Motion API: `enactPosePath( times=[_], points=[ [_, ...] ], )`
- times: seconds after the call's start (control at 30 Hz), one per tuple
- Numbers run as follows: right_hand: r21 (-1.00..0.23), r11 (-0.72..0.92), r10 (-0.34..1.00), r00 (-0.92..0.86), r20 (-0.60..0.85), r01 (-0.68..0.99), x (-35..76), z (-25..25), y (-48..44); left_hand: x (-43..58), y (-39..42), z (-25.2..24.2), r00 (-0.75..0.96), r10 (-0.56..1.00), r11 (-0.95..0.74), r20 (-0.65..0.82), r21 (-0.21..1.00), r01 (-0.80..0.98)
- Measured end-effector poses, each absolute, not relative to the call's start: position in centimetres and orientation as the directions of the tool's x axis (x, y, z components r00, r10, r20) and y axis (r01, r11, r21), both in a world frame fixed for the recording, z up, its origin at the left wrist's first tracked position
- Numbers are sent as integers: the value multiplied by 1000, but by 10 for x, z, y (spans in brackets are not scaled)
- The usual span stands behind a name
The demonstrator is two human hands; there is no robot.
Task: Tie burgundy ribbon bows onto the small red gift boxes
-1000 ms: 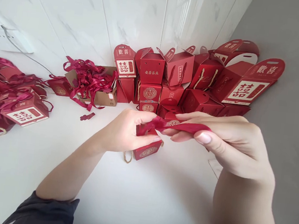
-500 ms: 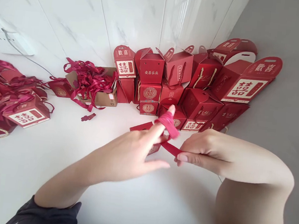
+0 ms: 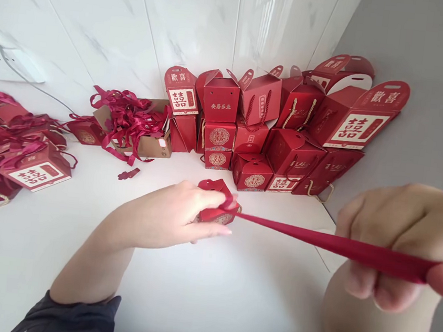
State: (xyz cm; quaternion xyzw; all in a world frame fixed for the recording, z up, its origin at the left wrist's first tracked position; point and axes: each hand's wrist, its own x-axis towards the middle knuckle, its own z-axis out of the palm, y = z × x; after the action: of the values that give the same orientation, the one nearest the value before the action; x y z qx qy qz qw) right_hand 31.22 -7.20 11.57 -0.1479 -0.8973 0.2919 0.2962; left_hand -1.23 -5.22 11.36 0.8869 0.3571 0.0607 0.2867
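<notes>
A small red box (image 3: 216,215) with patterned sides sits on the white table, partly covered by my left hand (image 3: 173,211). Ribbon loops round a finger of that hand, just over the box top, while its thumb stretches apart along the near side. From there a dark red ribbon (image 3: 309,237) runs taut to the right. My right hand (image 3: 398,248), large and close to the camera, pinches the ribbon's other part between thumb and fingers. What lies beneath my left palm is hidden.
Stacked red boxes (image 3: 250,137) stand against the tiled wall. A cardboard box (image 3: 156,146) heaped with ribbons is left of them. Ribboned red boxes (image 3: 39,168) crowd the far left. A small red tag (image 3: 129,173) lies on the table (image 3: 231,299). A grey wall rises at the right.
My right hand has moved far right and nearer the camera, drawing the ribbon out long. My left hand has shifted slightly left and lower, its ribbon-wrapped finger now down at the small box.
</notes>
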Motion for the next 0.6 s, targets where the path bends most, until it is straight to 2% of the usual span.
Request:
enactPosePath(
  times=[0.07,0.1,0.23,0.37,0.47,0.6],
  points=[
    [-742,671,257,-938,233,0,306,119,-67,-13,-60,116,690,723,-584,-30,506,635],
    [-784,619,197,-959,202,-38,303,121,-65,-14,-63,117,681,732,-579,-22,506,639],
    [-826,564,269,-951,151,28,297,120,-52,-18,-70,126,658,748,-457,-91,648,609],
    [-856,512,157,-971,181,-77,303,111,-40,-19,-62,126,619,779,-348,-102,751,561],
    [-870,483,101,-981,168,-99,312,110,-38,-23,-50,123,562,825,-345,-55,739,578],
    [-852,520,132,-980,151,-61,321,112,-44,-34,-41,125,475,879,-346,-27,651,676]
  ],
)
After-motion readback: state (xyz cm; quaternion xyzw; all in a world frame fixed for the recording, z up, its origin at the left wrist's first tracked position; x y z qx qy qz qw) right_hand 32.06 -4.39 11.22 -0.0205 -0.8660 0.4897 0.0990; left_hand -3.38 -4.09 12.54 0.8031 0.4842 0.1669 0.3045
